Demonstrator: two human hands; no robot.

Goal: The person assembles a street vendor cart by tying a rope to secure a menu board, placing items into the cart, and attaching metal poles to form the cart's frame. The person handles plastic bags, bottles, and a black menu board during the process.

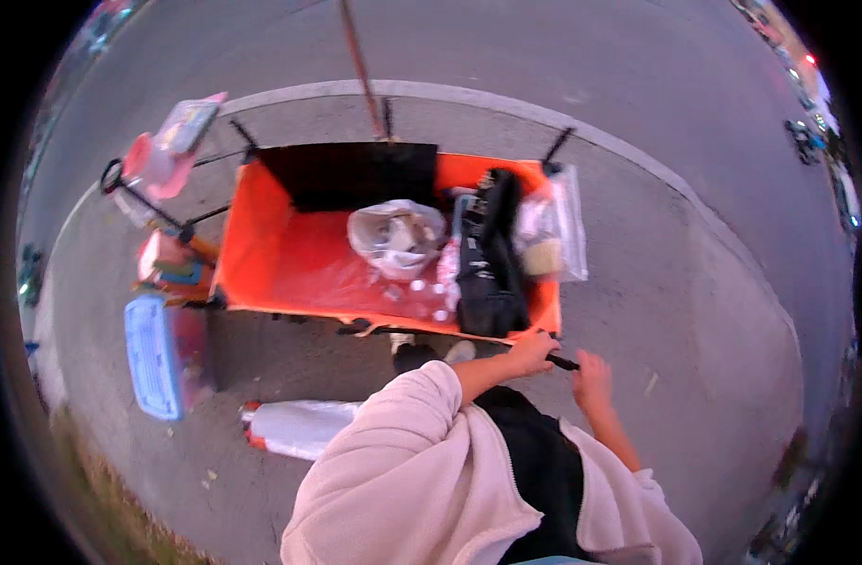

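Observation:
An orange folding wagon [309, 303] with a red floor stands in front of me. At its near right corner a short black post [563, 363] juts up toward me. My left hand [532, 354] is closed around the base of this post, against the orange fabric rim. My right hand [593, 379] is closed at the post's outer end; its fingertips are partly hidden. Inside the wagon, a black bag [492, 254] lies along the right side near my left hand. A white plastic bag [395, 240] with its mouth open sits in the middle, with small clear items beside it.
Clear plastic packages [565, 221] hang over the wagon's right end. A blue-lidded plastic box [153, 358] stands left, and a white wrapped bundle [299, 428] lies on the pavement. Pink items [162, 155] rest by the wagon's handle [113, 176]. A pole [356, 56] rises behind; a curb [422, 91] borders the road.

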